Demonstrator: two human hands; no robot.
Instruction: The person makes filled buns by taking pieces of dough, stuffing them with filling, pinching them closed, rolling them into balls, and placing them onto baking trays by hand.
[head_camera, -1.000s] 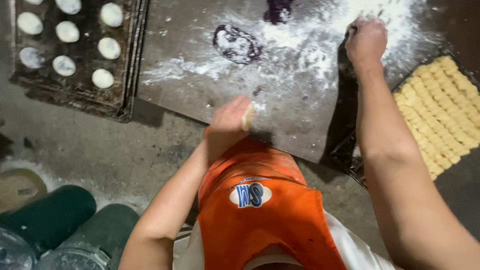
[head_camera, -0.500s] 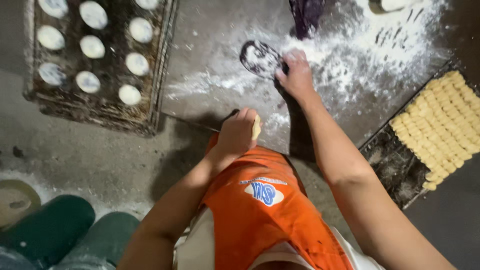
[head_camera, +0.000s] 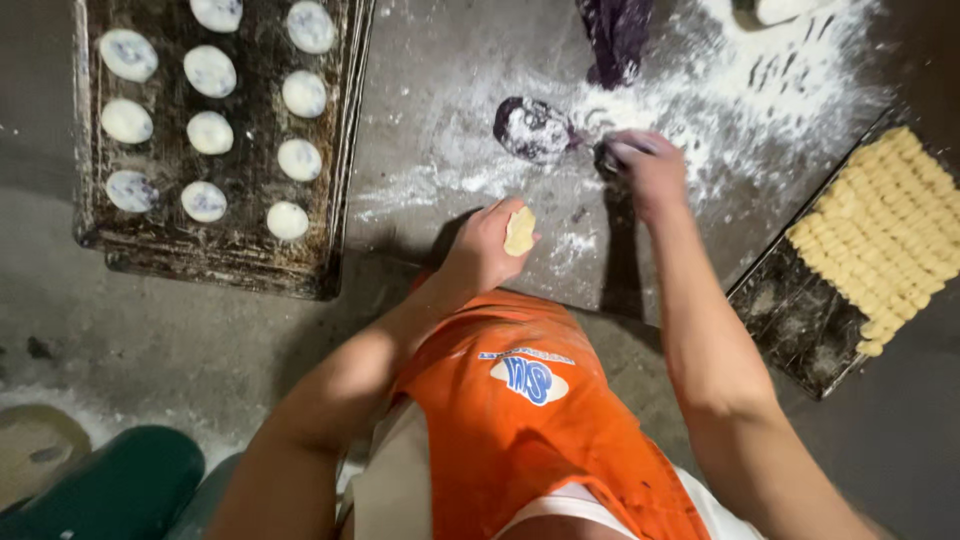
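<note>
My left hand (head_camera: 485, 245) is closed around a small pale yellow piece of dough (head_camera: 520, 232), held just above the near edge of the floured grey board (head_camera: 440, 100). My right hand (head_camera: 645, 170) reaches farther out over the board, fingers pinched on a small dark purple bit of dough (head_camera: 608, 155). Just left of it a flattened purple dough disc (head_camera: 535, 130), dusted with flour, lies on the board. A bigger purple dough lump (head_camera: 615, 40) sits at the board's far edge.
A dark baking tray (head_camera: 215, 255) at the left holds several round white-and-purple dough balls. A second tray (head_camera: 790, 320) at the right carries rows of yellow dough strips (head_camera: 880, 230). Loose flour (head_camera: 800, 70) covers the far right of the board. Green boots (head_camera: 110, 490) show bottom left.
My right hand came back from the flour heap at the far right to beside the purple disc and now pinches a purple bit. My left hand kept the yellow piece.
</note>
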